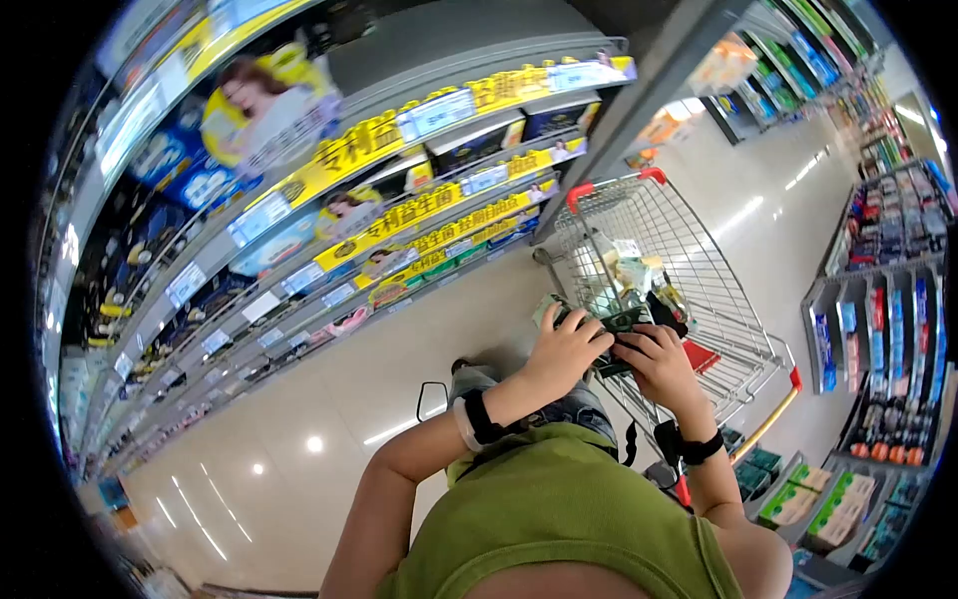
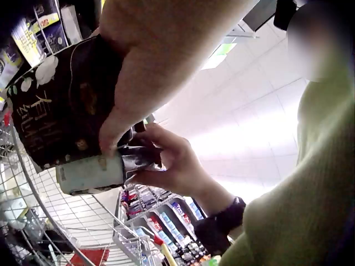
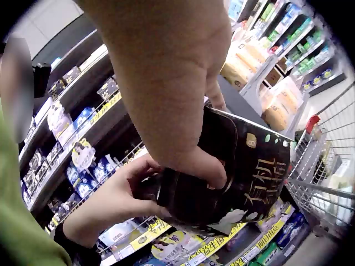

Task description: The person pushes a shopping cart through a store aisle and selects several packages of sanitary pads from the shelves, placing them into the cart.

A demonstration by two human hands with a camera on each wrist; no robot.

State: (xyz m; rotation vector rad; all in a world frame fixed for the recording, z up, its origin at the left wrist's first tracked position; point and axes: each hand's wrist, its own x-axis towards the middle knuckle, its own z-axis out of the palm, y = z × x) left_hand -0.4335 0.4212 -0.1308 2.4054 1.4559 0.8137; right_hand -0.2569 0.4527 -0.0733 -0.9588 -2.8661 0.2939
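Observation:
Both hands hold a black pack (image 3: 260, 183) printed with gold Chinese characters and pale flower and leaf shapes. In the head view, the left hand (image 1: 564, 351) grips its left side and the right hand (image 1: 659, 367) its right side, just above the near end of a wire shopping cart (image 1: 733, 299). The left wrist view shows a pale end (image 2: 91, 174) of the pack below the left thumb, and fingers of the right hand (image 2: 175, 160) pinching dark crumpled wrapping beside it. In the right wrist view, the right thumb presses on the pack's dark face.
Goods lie in the cart, which has a red flap (image 1: 702, 356) and a handle (image 1: 766, 429) at right. Tall store shelves with yellow label strips (image 1: 409, 215) run along the left. More shelving (image 1: 878, 329) stands at right, across a shiny tiled floor (image 1: 299, 439).

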